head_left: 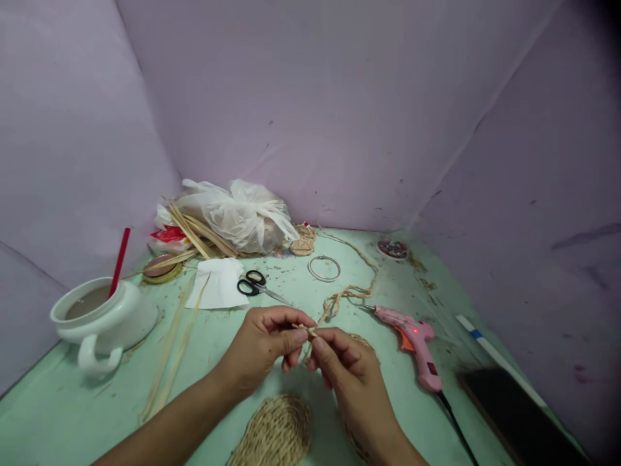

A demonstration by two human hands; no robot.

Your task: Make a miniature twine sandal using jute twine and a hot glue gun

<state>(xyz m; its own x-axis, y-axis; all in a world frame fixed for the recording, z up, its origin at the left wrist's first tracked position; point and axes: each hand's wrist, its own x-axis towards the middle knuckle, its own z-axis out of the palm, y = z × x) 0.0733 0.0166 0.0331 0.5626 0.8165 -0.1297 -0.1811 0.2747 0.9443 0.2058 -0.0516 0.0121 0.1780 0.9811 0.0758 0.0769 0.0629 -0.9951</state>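
Both hands meet above the green table, pinching the near end of a twisted straw cord (pixel 334 305). My left hand (pixel 269 346) holds the cord between thumb and fingers. Close beside it on the right, my right hand (pixel 347 362) grips the same strand, the fingertips nearly touching. From the hands the cord runs back in loose loops and curves toward the wall. Below the hands lies a woven straw oval piece (pixel 276 430). Another woven piece (pixel 365 343) is mostly hidden behind and under my right hand.
Right of the hands lies a pink glue gun (pixel 412 336) with a red light, near a dark flat object (pixel 519 414). Black-handled scissors (pixel 257 285), white paper (pixel 218 294), metal rings (pixel 324 268), a plastic bag (pixel 242 217) and straw strips sit behind. A white pot (pixel 111 317) stands left.
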